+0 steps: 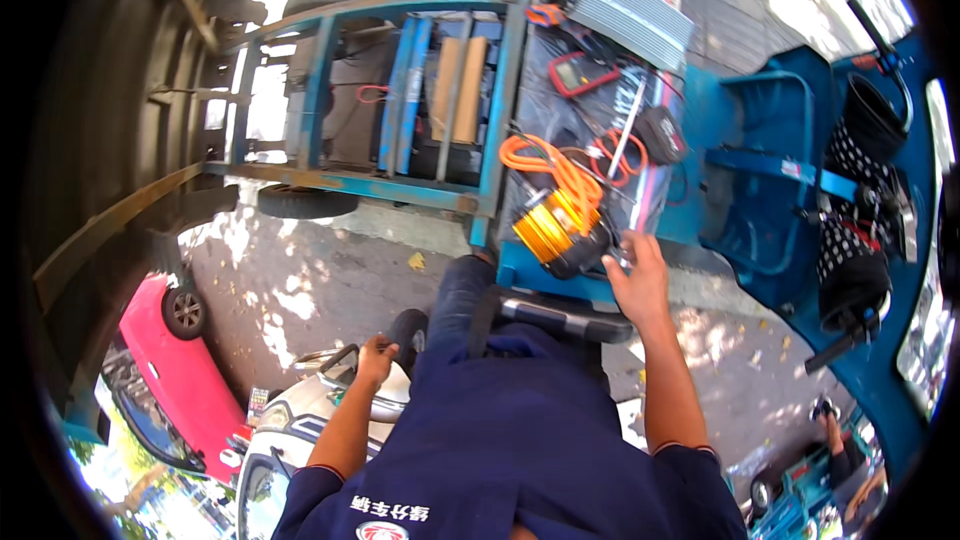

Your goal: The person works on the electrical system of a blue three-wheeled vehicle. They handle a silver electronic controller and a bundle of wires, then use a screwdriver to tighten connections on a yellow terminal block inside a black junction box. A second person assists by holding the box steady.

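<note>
My right hand (643, 278) reaches to the near edge of a teal vehicle deck, thumb and fingers apart. It is beside the black end of a gold ribbed cylinder (546, 227), which looks like a motor; whether it touches is unclear. A thick coiled orange cable (556, 168) lies against the cylinder. My left hand (374, 364) hangs low at my left side, loosely bent, with nothing visible in it. Beyond the cylinder are a red-and-black multimeter (583, 74), a small black case (661, 135) and orange-handled scissors (622, 158).
A silver finned metal box (633, 15) and assorted tools occupy the deck's far end. To the left, an open teal frame (352, 180) exposes wheels and a brown board (459, 90). The teal front with handlebars (880, 170) stands right. A red car (180, 370) is parked behind left.
</note>
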